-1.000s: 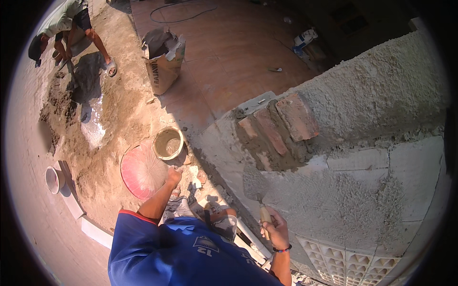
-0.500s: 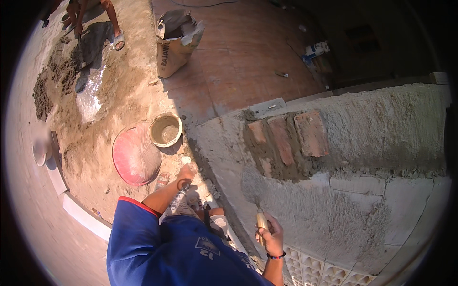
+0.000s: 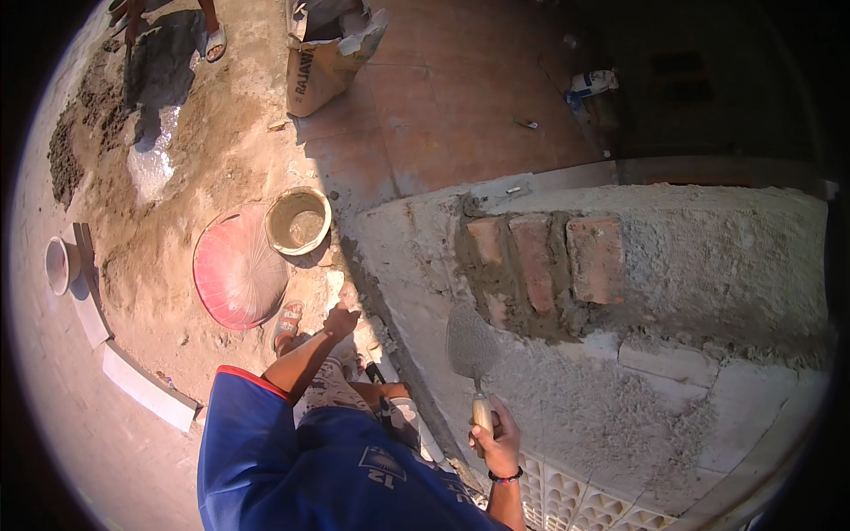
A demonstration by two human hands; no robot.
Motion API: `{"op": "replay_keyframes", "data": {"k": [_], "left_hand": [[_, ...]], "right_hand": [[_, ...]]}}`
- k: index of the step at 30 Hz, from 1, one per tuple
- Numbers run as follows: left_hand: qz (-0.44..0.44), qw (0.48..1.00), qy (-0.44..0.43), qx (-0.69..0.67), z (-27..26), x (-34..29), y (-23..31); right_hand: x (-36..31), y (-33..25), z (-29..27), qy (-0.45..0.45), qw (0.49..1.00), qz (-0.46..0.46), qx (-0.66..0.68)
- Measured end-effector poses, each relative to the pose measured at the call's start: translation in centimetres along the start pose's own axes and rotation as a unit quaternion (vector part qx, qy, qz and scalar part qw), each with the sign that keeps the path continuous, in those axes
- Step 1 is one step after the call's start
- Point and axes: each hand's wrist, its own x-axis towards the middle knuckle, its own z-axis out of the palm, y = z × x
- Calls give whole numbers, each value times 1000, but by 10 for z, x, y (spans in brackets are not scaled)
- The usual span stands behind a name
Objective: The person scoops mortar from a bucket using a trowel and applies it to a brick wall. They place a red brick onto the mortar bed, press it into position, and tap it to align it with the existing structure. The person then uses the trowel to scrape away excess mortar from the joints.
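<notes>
My right hand [image 3: 498, 440] is closed around the wooden handle of a trowel [image 3: 471, 343]. Its grey, mortar-smeared blade points away from me, just left of the brickwork. My left hand [image 3: 342, 319] reaches down over the sandy ground beside the wall, fingers somewhat apart, with nothing visible in it. Just beyond it lie a pale chunk [image 3: 335, 285] and a reddish piece [image 3: 349, 294]. On the wall, several red bricks sit in wet grey mortar [image 3: 556, 324]; the rightmost brick [image 3: 595, 260] shows its whole face.
Left of the wall are a mortar-stained bucket [image 3: 298, 220] and a red-and-tan conical hat [image 3: 241, 265]. A torn paper sack [image 3: 326, 75] stands on the reddish tiled floor [image 3: 460, 106]. At the far left, another person's foot [image 3: 215, 42] is by a wet mortar heap [image 3: 164, 80].
My left hand has moved slightly nearer to me and looks more open. The trowel blade has tilted more into view, still in my right hand. The whole view has shifted a little.
</notes>
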Motion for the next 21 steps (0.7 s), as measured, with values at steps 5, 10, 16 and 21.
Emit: {"op": "replay_keyframes", "data": {"k": [5, 10, 16, 21], "left_hand": [[-64, 983, -52, -165, -3, 12, 25], [82, 954, 55, -285, -96, 20, 207], [298, 899, 1, -323, -194, 13, 399], [432, 866, 52, -248, -222, 1, 485]], "right_hand": [[-1, 11, -7, 0, 1000, 6, 2], [-22, 18, -21, 111, 989, -102, 15], [-29, 16, -32, 206, 963, -172, -4], [12, -29, -38, 218, 922, -310, 76]]}}
